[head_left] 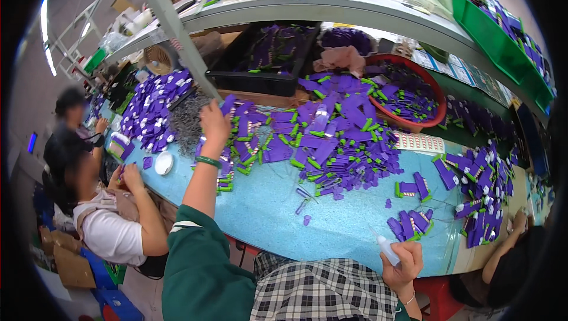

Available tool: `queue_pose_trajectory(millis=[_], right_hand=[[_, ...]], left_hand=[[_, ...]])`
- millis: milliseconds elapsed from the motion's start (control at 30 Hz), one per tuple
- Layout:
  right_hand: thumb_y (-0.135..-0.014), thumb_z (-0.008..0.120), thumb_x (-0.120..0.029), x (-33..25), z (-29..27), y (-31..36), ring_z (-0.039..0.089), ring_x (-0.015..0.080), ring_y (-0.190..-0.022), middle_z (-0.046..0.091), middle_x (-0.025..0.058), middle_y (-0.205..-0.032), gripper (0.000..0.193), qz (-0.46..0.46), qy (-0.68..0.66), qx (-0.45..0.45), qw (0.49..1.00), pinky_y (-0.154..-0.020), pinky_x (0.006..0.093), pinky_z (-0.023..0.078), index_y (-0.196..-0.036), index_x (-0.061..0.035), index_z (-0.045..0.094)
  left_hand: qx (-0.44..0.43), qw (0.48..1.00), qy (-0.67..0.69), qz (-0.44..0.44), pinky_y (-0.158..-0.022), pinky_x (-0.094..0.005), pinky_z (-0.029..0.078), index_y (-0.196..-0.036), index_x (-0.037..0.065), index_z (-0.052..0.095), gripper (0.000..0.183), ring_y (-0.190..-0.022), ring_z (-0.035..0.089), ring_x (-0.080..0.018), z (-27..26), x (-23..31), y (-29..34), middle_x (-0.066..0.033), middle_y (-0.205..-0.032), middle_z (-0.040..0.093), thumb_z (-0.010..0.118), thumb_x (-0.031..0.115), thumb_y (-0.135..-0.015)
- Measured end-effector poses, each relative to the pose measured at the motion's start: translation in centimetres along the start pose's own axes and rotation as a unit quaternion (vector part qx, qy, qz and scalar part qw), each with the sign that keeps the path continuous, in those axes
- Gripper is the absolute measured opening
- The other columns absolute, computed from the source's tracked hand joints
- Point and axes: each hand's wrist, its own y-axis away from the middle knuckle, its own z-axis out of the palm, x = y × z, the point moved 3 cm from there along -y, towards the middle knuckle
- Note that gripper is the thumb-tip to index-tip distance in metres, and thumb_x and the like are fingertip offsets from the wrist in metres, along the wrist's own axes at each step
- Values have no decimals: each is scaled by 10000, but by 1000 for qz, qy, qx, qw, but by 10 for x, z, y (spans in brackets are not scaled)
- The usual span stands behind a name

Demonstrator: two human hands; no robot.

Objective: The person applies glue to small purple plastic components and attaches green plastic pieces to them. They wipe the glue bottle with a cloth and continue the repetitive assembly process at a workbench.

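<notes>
My left hand (214, 125) reaches far across the table, a green bangle on its wrist. Its fingers are bent together at the edge of a heap of thin dark grey parts (188, 121), beside purple and green pieces; what they pinch, if anything, is hidden. Close to the table's front edge, my right hand (403, 263) is closed around a small translucent squeeze bottle (387, 250) with a thin needle tip pointing up and left. Beyond that hand lie a few purple pieces with green ends (409, 224). Small loose purple parts (302, 206) rest on the blue table between my hands.
A large heap of purple and green pieces (349, 143) covers the table's middle. Behind it stand a red basin (441, 108) and a black crate (254, 83) under a shelf (331, 9). A white round tub (164, 163) is at left. Co-workers sit on both sides.
</notes>
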Motion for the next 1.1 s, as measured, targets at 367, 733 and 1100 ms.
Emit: queue_pose_trajectory(millis=[367, 733, 1100], right_hand=[[-640, 803, -20, 0, -28, 9, 602, 204, -654, 555, 92, -912, 406, -66, -5, 63, 996, -538, 288, 494, -995, -46, 607], [-685, 788, -31, 6, -63, 46, 606, 208, -671, 538, 93, -915, 406, 2, 47, 114, 992, -551, 287, 508, -1027, -56, 571], [-679, 786, -33, 18, -77, 63, 604, 196, -646, 545, 97, -888, 384, 22, 57, 141, 988, -529, 275, 488, -1003, -40, 580]], left_hand=[[-204, 754, 410, 471, -711, -407, 487, -932, 33, 608, 155, -841, 591, -310, -60, 267, 198, -142, -849, 596, 602, 53, -778], [-219, 628, 338, 665, -869, -419, 438, -1158, 25, 541, 403, -1076, 527, -301, -83, 395, 320, -171, -1108, 532, 579, 154, -777], [-242, 583, 328, 703, -1013, -509, 329, -1158, 90, 553, 422, -1246, 418, -329, -73, 369, 355, -138, -1234, 502, 664, 254, -786]])
